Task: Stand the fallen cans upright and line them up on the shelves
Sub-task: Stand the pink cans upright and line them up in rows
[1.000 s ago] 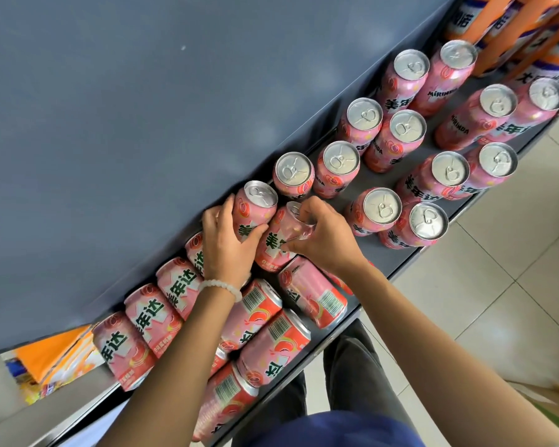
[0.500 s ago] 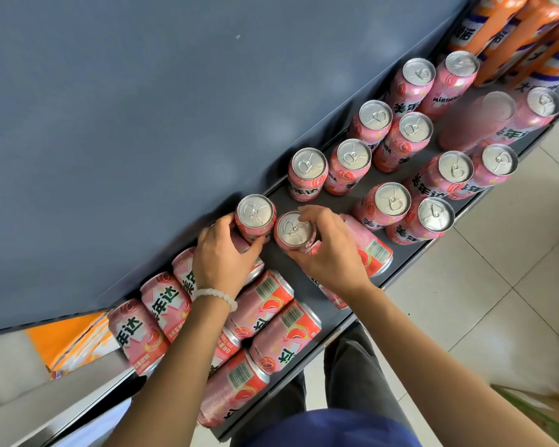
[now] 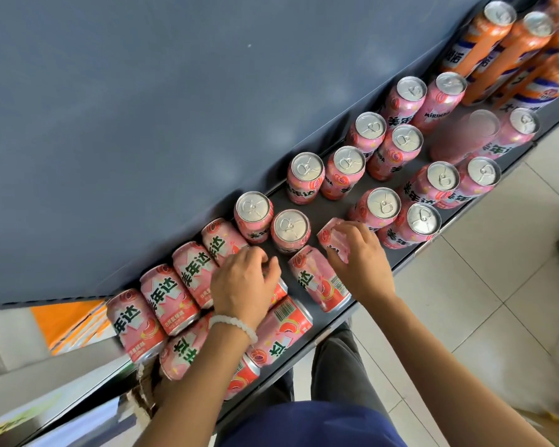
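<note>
Cans: 13 pink ones [image 3: 305, 177] upright, right grip [image 3: 359, 256] clamped on 1 tilted can [image 3: 331, 238], left grip [image 3: 244, 280] unclear.

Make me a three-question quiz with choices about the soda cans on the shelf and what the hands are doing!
1. Where do the orange cans stand?
A. at the far right end of the shelf
B. under the left hand
C. on the floor

2. What colour are the fallen cans?
A. green
B. pink
C. blue

3. What is the right hand doing?
A. hanging idle
B. pointing at the floor
C. gripping a pink can

Answers: 1 A, they stand past the upright pink cans. 2 B, their sides are pink. 3 C, its fingers curl round the can.
</note>
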